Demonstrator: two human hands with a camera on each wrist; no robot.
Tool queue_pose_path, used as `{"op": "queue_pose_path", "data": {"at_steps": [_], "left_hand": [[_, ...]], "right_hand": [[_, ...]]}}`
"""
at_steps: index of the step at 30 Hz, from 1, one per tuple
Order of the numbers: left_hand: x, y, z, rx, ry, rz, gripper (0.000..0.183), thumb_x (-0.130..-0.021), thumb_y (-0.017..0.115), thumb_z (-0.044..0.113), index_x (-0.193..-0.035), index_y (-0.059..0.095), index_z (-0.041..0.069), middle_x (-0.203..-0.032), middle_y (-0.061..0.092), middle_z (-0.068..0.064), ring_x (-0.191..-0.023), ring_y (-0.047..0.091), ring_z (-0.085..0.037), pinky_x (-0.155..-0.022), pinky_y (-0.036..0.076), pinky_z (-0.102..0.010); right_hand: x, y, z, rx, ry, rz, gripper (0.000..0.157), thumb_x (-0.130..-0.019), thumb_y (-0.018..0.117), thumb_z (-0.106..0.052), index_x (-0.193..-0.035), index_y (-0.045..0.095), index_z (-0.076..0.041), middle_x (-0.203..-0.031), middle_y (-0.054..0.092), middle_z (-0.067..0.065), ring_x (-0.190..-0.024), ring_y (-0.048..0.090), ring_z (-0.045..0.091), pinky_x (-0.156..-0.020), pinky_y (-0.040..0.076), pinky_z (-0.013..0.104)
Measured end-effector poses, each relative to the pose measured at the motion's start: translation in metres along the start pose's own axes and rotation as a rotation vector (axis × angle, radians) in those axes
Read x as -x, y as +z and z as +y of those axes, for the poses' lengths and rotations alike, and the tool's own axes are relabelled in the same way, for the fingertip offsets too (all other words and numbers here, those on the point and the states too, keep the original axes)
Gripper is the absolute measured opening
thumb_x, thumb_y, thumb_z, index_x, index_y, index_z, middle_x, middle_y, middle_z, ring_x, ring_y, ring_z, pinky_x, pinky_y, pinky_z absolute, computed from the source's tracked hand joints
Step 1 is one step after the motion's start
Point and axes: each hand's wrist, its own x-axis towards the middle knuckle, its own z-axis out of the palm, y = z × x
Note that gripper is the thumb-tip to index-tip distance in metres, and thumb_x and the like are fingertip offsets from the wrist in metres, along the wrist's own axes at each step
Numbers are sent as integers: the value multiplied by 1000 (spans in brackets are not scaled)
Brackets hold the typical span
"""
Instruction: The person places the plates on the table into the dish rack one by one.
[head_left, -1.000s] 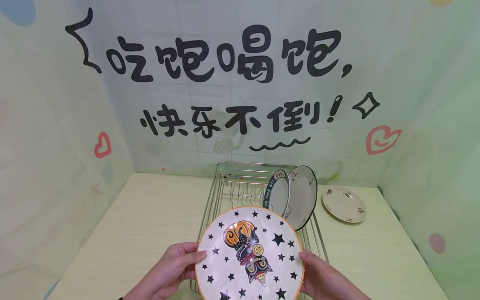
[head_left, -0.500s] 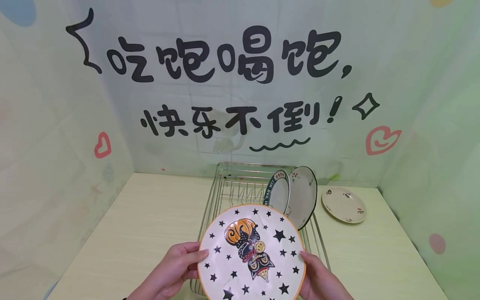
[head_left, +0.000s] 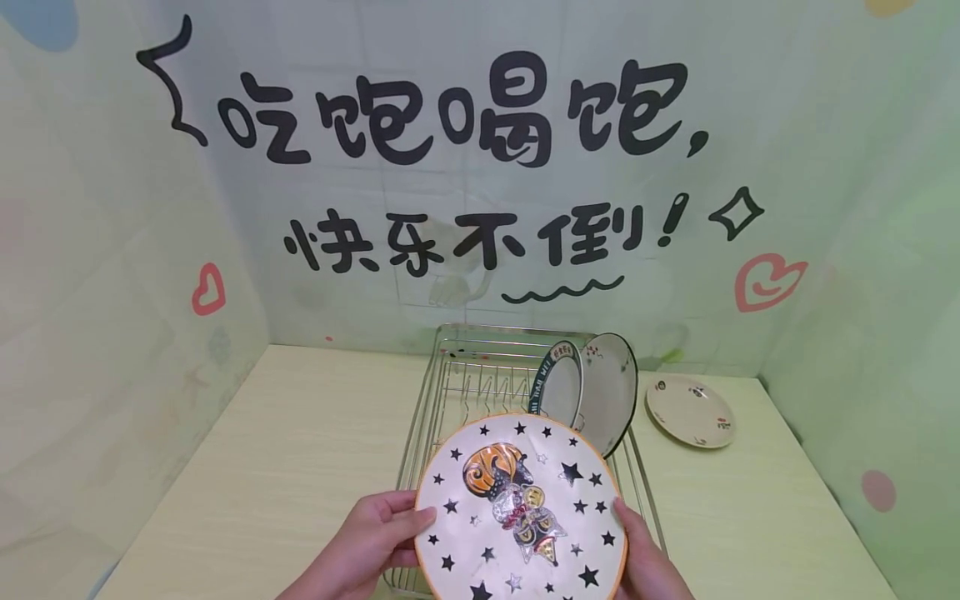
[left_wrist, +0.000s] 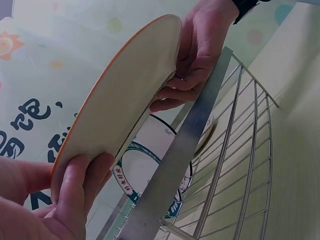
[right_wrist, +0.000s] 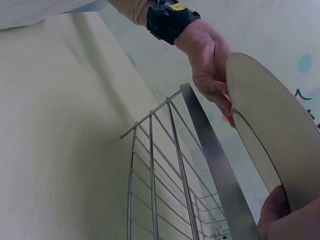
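Observation:
Both hands hold a white plate (head_left: 465,533) with an orange rim, black stars and a raised cartoon animal, above the front of a wire dish rack (head_left: 420,433). My left hand (head_left: 367,537) pinches its left edge, thumb on the face and fingers behind. On the opposite edge, my right hand (head_left: 648,558) grips the rim. Both wrist views show the plate's pale underside (left_wrist: 120,95) with fingers curled under it, over the rack's flat metal edge (right_wrist: 212,155). Behind the held plate, a dark-rimmed plate (head_left: 562,387) and a larger white plate (head_left: 611,392) stand upright in the rack.
A small cream plate (head_left: 690,408) with little motifs lies on the pale table (head_left: 247,467), right of the rack. A printed cloth backdrop (head_left: 360,317) with black lettering closes off the back and sides. Wire dividers (head_left: 487,387) stand in the rack's left part.
The held plate and both hands have shifted slightly to the right. Both hands keep their hold, and the plates in the rack and on the table stay put.

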Motion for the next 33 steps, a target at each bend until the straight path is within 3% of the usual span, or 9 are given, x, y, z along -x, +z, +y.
{"op": "queue_pose_path", "data": {"at_steps": [3,6,13,17,22,28,31,33], "left_hand": [[0,2,-2,-24,2,-13,52,-93,60,16,-127,44,-19,-102,70,-18,-81,70,-19,-73,58,-35],[1,4,-3,-46,-5,-24,52,-93,59,15,-128,42,-19,-104,69,-20,-83,70,-19,-73,58,-34],[2,5,-1,-64,-17,-22,54,-93,58,14,-132,39,-18,-106,69,-18,-82,69,-16,-70,58,-28],[1,7,1,-66,-34,-11,52,-94,55,16,-132,40,-17,-106,69,-16,-84,69,-16,-70,58,-29],[1,9,4,-34,-49,-13,50,-97,50,21,-131,42,-15,-102,69,-13,-84,69,-17,-71,58,-33],[4,9,10,-51,-24,-41,50,-100,44,30,-124,49,-13,-96,67,-7,-81,68,-15,-70,58,-33],[5,8,14,-97,2,15,50,-99,46,32,-128,49,-8,-99,65,-7,-81,67,-16,-69,58,-33],[5,6,16,-131,21,99,47,-97,50,33,-130,50,-2,-103,65,-8,-81,67,-19,-68,58,-33]], "right_hand": [[-1,2,0,46,6,146,54,-97,28,-59,-138,32,-23,-112,62,-7,-106,58,6,-95,48,28],[-1,4,-2,41,-4,188,59,-96,32,-60,-141,29,-22,-113,62,-7,-106,57,6,-96,47,28],[-1,6,-5,26,-63,173,52,-97,32,-56,-140,29,-27,-120,58,-10,-113,53,4,-101,44,28],[-1,5,-6,46,-79,151,43,-98,31,-54,-133,36,-30,-122,57,-10,-115,53,5,-102,43,30],[0,4,-8,76,-78,198,51,-97,35,-55,-139,34,-26,-122,58,-10,-114,53,6,-101,43,30],[1,5,-12,125,-78,249,60,-98,30,-56,-146,26,-19,-121,58,-8,-113,54,7,-99,45,30],[1,4,-17,154,-100,256,61,-99,27,-55,-146,23,-16,-122,58,-12,-113,53,4,-98,45,26],[2,3,-21,158,-126,251,58,-100,26,-52,-145,23,-15,-122,57,-15,-114,51,0,-98,44,22]]}}
